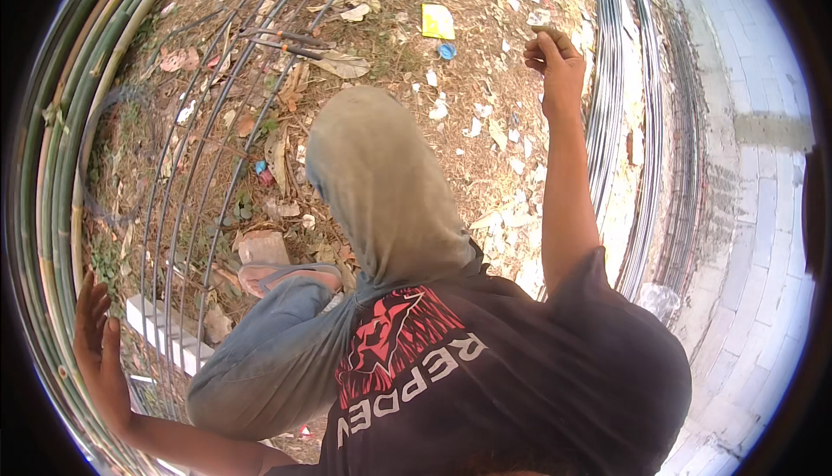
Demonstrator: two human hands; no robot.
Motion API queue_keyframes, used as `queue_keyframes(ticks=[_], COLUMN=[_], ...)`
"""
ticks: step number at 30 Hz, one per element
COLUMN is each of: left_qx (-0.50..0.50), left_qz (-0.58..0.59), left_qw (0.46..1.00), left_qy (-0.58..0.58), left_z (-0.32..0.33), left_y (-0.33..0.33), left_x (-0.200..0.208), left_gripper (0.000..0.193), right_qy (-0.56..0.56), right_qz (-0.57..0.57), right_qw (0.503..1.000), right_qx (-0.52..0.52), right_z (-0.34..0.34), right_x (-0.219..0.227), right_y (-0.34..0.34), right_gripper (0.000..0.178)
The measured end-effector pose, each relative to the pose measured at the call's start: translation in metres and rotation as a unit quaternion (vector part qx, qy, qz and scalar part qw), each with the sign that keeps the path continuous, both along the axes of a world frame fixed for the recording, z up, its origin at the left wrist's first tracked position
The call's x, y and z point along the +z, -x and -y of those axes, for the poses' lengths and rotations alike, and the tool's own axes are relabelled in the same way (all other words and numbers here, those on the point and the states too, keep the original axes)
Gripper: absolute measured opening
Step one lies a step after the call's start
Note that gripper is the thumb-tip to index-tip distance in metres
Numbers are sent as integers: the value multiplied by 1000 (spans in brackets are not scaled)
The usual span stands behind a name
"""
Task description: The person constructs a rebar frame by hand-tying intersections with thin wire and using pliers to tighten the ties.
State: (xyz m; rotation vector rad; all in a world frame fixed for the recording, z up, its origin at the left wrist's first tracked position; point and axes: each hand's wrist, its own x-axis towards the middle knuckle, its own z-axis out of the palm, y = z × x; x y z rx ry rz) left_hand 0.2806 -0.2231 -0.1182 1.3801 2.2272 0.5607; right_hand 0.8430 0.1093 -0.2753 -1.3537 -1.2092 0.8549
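My left hand (100, 355) is raised at the lower left with its fingers stretched out and holding nothing. It is beside a stack of green and tan bamboo poles (56, 155) and just left of several long steel bars (178, 181). Out to the upper right, my right hand (559, 64) is closed, thumb and fingertips pressed together; whatever they may hold is too small to make out. Pincers with orange-and-black handles (290, 45) rest across the steel bars at the upper left, apart from both hands.
A white block (165, 337) lies under the bars at the lower left. Long bundles of steel rods (611, 69) run along the right, beside a pale block surface (754, 242). Dry leaves, paper scraps, a yellow packet (438, 21) and a blue scrap (446, 51) litter the ground.
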Motion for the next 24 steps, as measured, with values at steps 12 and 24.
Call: queue_keyframes(ticks=[12,24], left_qx=[-11,11], left_qz=[78,96], left_qw=[996,995], left_qy=[28,26], left_z=[-37,-41], left_y=[-15,-24], left_x=[0,2], left_gripper=[52,52], right_qy=[324,430], right_qz=[403,435], right_qw=[840,790], right_qx=[-164,-37], right_z=[135,-5], right_x=[-293,-305], right_y=[-134,-155], right_gripper=[52,90])
